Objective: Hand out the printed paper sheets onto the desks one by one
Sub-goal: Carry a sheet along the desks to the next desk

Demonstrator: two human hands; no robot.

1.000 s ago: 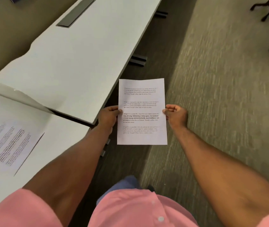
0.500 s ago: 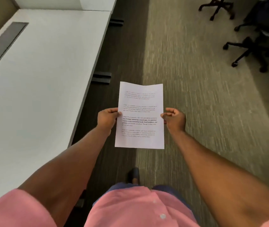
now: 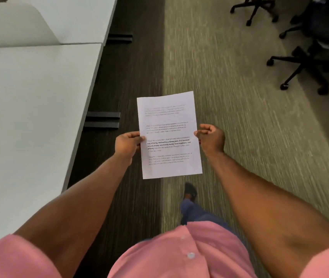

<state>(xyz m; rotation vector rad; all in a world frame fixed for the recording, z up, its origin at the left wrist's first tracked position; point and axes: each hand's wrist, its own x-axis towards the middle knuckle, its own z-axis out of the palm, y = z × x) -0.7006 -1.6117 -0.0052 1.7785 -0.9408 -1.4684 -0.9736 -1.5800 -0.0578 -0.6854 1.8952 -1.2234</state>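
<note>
A white printed paper sheet (image 3: 169, 135) with several blocks of text hangs over the floor in front of me, tilted slightly. My left hand (image 3: 128, 145) pinches its left edge with the thumb on top. My right hand (image 3: 211, 138) pinches the right edge with curled fingers. A long white desk (image 3: 29, 109) runs along my left, its edge about a hand's width from the sheet. A second white desk (image 3: 75, 19) follows it farther ahead.
Black desk feet (image 3: 102, 120) stick out onto the dark floor strip beside the desk. Two black office chair bases (image 3: 304, 69) stand on the carpet at the upper right. My foot (image 3: 189, 191) is below the sheet.
I have walked forward along the desks; the desk with a sheet lying on it has dropped out of view behind me. Both hands still hold the sheet the same way.
</note>
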